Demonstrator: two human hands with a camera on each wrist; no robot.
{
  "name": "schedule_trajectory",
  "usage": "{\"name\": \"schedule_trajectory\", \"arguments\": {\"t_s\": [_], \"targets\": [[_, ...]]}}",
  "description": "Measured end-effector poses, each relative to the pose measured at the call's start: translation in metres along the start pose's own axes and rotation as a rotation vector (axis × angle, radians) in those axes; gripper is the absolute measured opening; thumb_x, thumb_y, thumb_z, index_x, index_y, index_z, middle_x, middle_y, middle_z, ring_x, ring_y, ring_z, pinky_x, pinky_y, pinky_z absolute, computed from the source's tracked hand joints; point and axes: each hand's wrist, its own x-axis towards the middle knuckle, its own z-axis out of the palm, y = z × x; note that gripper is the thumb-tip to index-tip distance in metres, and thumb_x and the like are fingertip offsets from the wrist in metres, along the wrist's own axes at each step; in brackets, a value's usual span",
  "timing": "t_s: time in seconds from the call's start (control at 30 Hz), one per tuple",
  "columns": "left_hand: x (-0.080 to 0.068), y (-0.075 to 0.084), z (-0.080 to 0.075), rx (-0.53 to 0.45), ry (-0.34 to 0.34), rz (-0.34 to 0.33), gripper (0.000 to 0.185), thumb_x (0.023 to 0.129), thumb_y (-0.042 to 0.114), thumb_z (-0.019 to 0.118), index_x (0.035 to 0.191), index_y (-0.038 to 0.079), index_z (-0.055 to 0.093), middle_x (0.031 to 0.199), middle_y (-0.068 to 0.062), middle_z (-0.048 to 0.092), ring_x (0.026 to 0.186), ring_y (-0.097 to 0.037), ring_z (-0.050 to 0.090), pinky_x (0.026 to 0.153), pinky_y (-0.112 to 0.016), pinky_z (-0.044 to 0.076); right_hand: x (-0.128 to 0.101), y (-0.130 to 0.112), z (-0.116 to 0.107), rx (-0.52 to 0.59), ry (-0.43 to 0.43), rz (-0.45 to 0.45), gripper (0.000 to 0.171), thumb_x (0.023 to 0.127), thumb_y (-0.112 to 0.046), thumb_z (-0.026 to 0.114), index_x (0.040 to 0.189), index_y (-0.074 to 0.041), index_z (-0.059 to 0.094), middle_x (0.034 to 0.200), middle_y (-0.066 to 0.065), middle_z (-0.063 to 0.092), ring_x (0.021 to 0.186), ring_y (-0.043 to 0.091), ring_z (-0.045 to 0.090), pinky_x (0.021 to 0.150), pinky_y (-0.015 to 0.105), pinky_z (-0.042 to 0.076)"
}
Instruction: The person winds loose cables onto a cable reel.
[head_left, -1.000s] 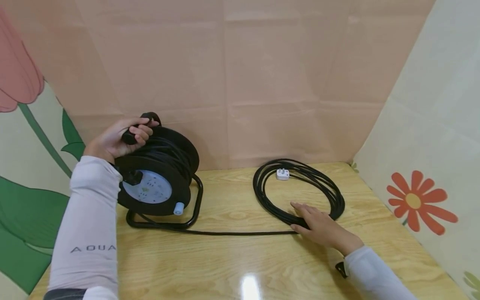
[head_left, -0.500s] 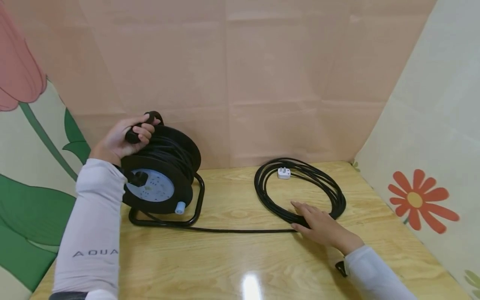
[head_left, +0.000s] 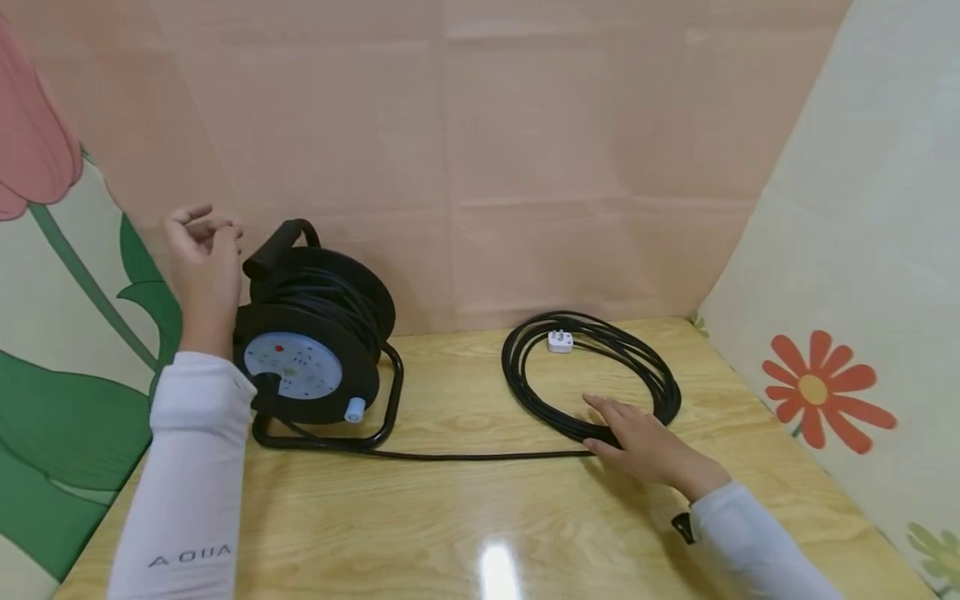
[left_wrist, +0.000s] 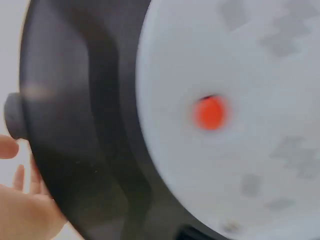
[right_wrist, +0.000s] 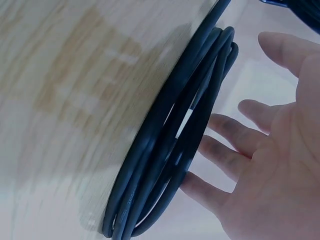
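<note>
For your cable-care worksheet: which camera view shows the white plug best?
The head view: the white plug lies on the table inside the far side of the coiled black cable. The right wrist view shows only cable strands and fingers; the left wrist view shows only the reel's face.

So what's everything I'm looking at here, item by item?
cable reel: one, black with a pale blue socket face and a red dot, upright in its black tube stand at the table's left rear.
loose cable coil: one, black, flat on the table right of centre, joined to the reel by a straight run of cable.
plug: one, white, at the coil's far edge.
table: one, glossy light wood.
backdrop panels: peach at the rear, flower prints at both sides.
left hand: raised beside the reel's handle, holding nothing.
right hand: fingers flat on the coil's near edge.
</note>
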Motion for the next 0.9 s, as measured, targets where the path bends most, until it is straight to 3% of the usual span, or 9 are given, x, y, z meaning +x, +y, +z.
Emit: {"name": "schedule_trajectory", "arguments": {"t_s": [0.07,0.13,0.27,0.33,0.4,0.5,0.6,0.7,0.9], "targets": [[-0.021,-0.007,-0.002,0.039,0.058,0.167,0.025,0.102,0.014,0.049,0.126,0.015,0.046,0.105,0.004,0.049,0.091,-0.009,0.050,0.080,-0.024,0.038,0.001,0.001,-0.001,0.000,0.016,-0.010,0.070,0.100,-0.045,0.060,0.154,-0.008,0.035,0.146,0.022,0.048,0.134,0.046,0.043,0.102,0.072,0.033],[-0.047,-0.014,-0.004,0.040,0.067,0.283,0.020,0.100,0.007,0.049,0.119,0.013,0.049,0.098,0.006,0.048,0.085,-0.010,0.047,0.075,-0.024,0.036,0.001,0.002,-0.001,0.011,0.016,-0.011,0.070,0.099,-0.044,0.061,0.154,-0.008,0.035,0.147,0.022,0.047,0.134,0.047,0.042,0.102,0.072,0.033],[-0.095,-0.039,-0.011,0.132,-0.051,0.366,0.016,0.100,0.003,0.050,0.116,0.002,0.051,0.093,0.005,0.048,0.078,-0.013,0.045,0.069,-0.023,0.036,-0.001,-0.001,0.000,0.029,0.006,0.000,0.071,0.099,-0.045,0.061,0.154,-0.008,0.035,0.148,0.021,0.045,0.134,0.047,0.041,0.103,0.071,0.033],[-0.112,-0.056,-0.017,0.241,-0.163,0.331,0.018,0.103,0.008,0.051,0.118,-0.001,0.050,0.094,0.001,0.052,0.078,-0.014,0.047,0.068,-0.022,0.038,-0.002,-0.003,0.001,0.037,-0.004,0.008,0.071,0.100,-0.045,0.061,0.154,-0.009,0.034,0.148,0.021,0.046,0.135,0.048,0.041,0.103,0.070,0.033],[-0.127,-0.067,-0.020,0.381,-0.302,0.245,0.025,0.105,0.021,0.051,0.120,0.001,0.050,0.095,-0.004,0.055,0.078,-0.016,0.050,0.067,-0.025,0.041,-0.002,-0.004,0.000,0.039,-0.006,0.012,0.071,0.100,-0.045,0.060,0.155,-0.009,0.034,0.148,0.020,0.046,0.135,0.048,0.041,0.103,0.071,0.033],[-0.142,-0.084,-0.022,0.551,-0.536,0.041,0.040,0.106,0.045,0.046,0.121,0.008,0.050,0.096,-0.008,0.060,0.078,-0.018,0.056,0.067,-0.030,0.046,-0.003,-0.004,-0.002,0.039,-0.012,0.021,0.071,0.100,-0.048,0.058,0.155,-0.011,0.033,0.150,0.020,0.044,0.135,0.048,0.040,0.103,0.071,0.033],[-0.150,-0.099,-0.019,0.586,-0.699,-0.164,0.055,0.103,0.058,0.041,0.125,0.008,0.049,0.100,-0.010,0.062,0.081,-0.022,0.062,0.069,-0.035,0.050,-0.004,-0.006,-0.004,0.045,-0.015,0.025,0.072,0.100,-0.048,0.058,0.156,-0.011,0.032,0.152,0.020,0.042,0.135,0.046,0.041,0.103,0.070,0.034],[-0.156,-0.111,-0.014,0.558,-0.748,-0.287,0.063,0.102,0.062,0.040,0.127,0.005,0.050,0.104,-0.011,0.063,0.083,-0.024,0.065,0.070,-0.038,0.053,-0.003,-0.008,-0.006,0.052,-0.012,0.016,0.071,0.101,-0.046,0.059,0.156,-0.011,0.032,0.153,0.019,0.040,0.135,0.045,0.041,0.104,0.067,0.035],[-0.162,-0.127,-0.003,0.437,-0.722,-0.390,0.068,0.103,0.062,0.036,0.128,0.002,0.055,0.099,-0.010,0.065,0.078,-0.023,0.063,0.063,-0.037,0.052,-0.003,-0.011,-0.005,0.063,-0.003,0.009,0.070,0.101,-0.044,0.059,0.156,-0.010,0.032,0.152,0.019,0.041,0.135,0.045,0.041,0.104,0.067,0.035]]}}
